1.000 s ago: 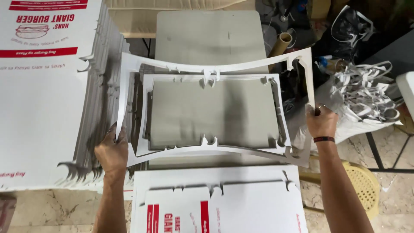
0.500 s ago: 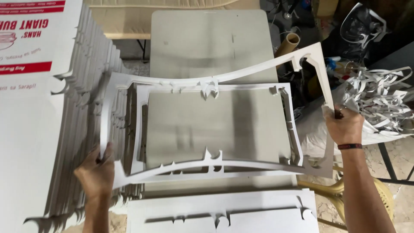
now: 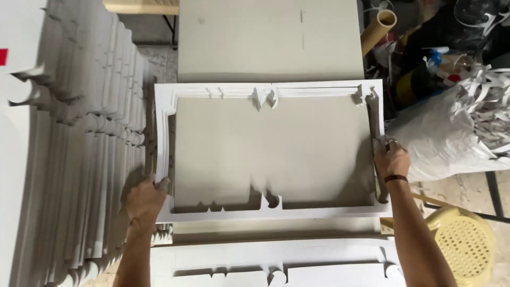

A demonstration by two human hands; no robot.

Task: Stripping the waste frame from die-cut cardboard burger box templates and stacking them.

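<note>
Hands gripping white cardboard frame [image 3: 271, 212], left hand [image 3: 144, 197] and right hand [image 3: 392, 158] on opposite edges, above grey table [image 3: 271, 42]

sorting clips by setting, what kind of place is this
Probably a small packaging or die-cutting workshop: a tall stack of die-cut blanks, a white cardboard offcut frame held in both hands, and a sack of paper trimmings.

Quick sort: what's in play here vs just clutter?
In play:
- left hand gripping the white cardboard frame
- right hand on the frame's right edge
- grey table beneath
- stack of white die-cut sheets on the left

Lying about:
- bag of white offcuts
- cardboard tube
- yellow stool
</note>
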